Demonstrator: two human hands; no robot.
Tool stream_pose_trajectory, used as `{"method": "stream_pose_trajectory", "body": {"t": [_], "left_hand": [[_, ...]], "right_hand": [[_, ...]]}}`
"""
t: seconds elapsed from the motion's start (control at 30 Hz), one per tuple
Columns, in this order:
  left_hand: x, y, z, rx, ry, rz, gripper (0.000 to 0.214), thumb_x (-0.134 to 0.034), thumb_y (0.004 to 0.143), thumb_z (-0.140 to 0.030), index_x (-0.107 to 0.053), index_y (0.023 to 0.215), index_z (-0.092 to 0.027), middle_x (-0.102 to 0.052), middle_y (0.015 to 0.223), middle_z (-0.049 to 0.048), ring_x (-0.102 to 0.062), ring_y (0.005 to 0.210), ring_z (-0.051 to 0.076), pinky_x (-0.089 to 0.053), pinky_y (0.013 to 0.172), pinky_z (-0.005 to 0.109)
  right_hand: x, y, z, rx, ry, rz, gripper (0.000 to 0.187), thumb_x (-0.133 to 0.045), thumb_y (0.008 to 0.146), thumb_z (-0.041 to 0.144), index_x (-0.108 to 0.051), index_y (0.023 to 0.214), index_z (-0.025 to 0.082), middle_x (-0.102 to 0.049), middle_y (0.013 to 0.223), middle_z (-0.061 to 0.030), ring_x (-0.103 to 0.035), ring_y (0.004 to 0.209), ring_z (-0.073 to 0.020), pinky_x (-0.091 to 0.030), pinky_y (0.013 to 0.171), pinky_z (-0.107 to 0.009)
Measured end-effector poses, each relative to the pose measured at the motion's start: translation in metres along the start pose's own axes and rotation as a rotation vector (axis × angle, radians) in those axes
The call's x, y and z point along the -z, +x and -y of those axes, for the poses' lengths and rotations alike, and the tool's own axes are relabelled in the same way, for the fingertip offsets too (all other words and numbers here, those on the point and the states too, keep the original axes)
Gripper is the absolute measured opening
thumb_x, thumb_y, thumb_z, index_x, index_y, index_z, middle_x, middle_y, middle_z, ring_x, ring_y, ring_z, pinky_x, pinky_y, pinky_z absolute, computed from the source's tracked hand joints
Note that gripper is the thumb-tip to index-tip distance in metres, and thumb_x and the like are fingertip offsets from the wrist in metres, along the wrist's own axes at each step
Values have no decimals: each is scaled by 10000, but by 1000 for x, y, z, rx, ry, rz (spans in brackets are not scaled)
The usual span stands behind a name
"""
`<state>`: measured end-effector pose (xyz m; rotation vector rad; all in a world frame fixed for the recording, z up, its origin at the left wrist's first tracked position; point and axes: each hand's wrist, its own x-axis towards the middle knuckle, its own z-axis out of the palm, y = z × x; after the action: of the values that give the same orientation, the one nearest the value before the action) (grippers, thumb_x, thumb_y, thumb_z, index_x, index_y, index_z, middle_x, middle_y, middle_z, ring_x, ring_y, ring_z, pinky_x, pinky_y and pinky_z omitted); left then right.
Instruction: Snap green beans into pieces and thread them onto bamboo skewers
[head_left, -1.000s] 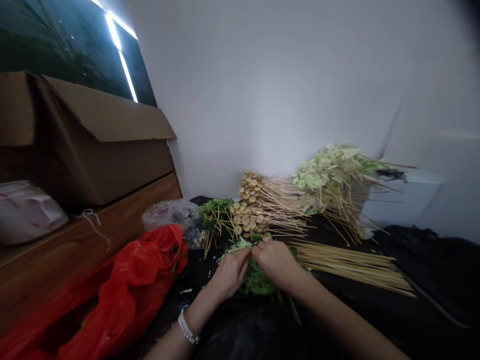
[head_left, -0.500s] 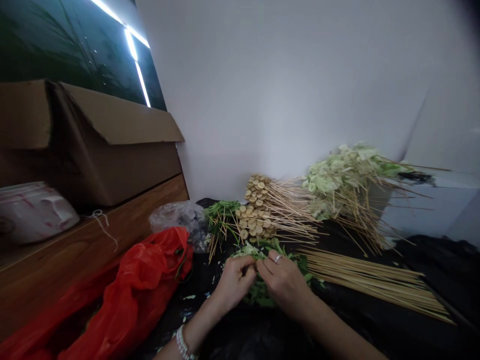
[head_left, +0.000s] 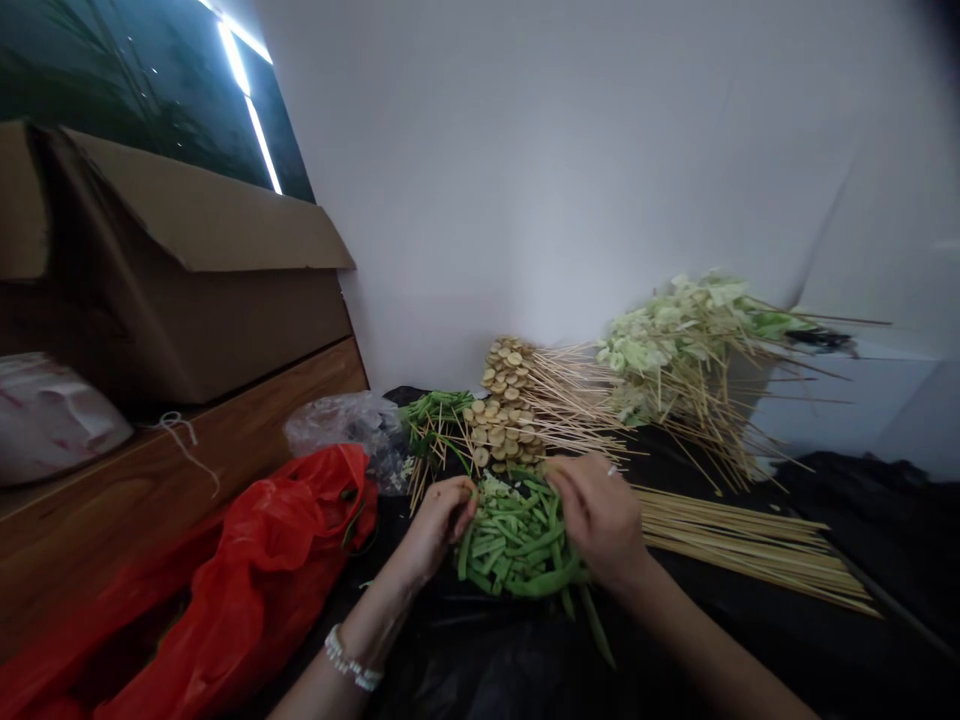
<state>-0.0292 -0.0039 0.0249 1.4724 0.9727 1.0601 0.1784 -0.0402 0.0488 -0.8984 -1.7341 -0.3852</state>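
A heap of short, glossy green bean pieces lay at lower centre of the frame on a black sheet spread over the tabletop. The left hand, with a white beaded bracelet on its wrist, was curled against the heap's left edge, fingertips touching the beans. The right hand was seen from the back, fingers bent over the heap's upper right. Whether either hand actually gripped a bean could not be told.

Just right of the right hand, a flat bundle of bare, pale bamboo skewers was laid out. Behind the heap, skewers threaded with round tan slices were stacked, flanked by thin green-stemmed skewers on the left and ruffled pale-green leafy skewers at upper right. A crumpled red plastic bag filled the lower left, with a clear bag above it. A brown cardboard box sat on a wooden ledge at the left.
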Motion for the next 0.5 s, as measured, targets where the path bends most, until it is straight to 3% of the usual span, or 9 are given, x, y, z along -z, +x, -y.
{"method": "stream_pose_trajectory", "body": {"t": [0.1,0.2,0.3,0.4,0.5], "left_hand": [[15,5,-1,-169,462,-127,371,-470,849,-361,-582,554,-166,-464,531,-9,-446,513,118,-335,495,221],[23,10,8,-313,737,-239,219,-554,816,-288,-740,890,-196,-600,852,40,-570,741,154,-442,674,258],[28,20,23,-227,672,-216,406,-553,790,-233,-667,1179,-204,-590,1088,79,-590,670,114,-489,684,280],[32,31,37,-163,560,-215,480,-568,754,-220,-631,1229,-178,-560,1231,118,-594,655,95,-507,673,274],[32,36,42,-111,436,-176,516,-589,733,-233,-614,1244,-170,-613,1180,120,-597,657,111,-496,615,256]], "right_hand": [[2,2,-12,-290,103,-17,204,-437,955,253,-628,998,193,-678,767,-28,-621,707,-158,-475,693,-277],[-4,-1,-15,-358,161,57,219,-442,944,296,-638,955,199,-676,726,-17,-629,664,-157,-474,663,-272],[-10,-5,-14,-346,192,107,215,-447,937,292,-639,922,195,-676,722,-18,-633,665,-160,-465,657,-271],[-12,-7,-12,-336,196,124,212,-451,936,284,-639,929,187,-676,726,-21,-636,679,-162,-459,665,-269],[-11,-7,-12,-343,206,139,217,-448,937,285,-642,936,187,-683,739,-25,-641,689,-162,-458,672,-265]]}}
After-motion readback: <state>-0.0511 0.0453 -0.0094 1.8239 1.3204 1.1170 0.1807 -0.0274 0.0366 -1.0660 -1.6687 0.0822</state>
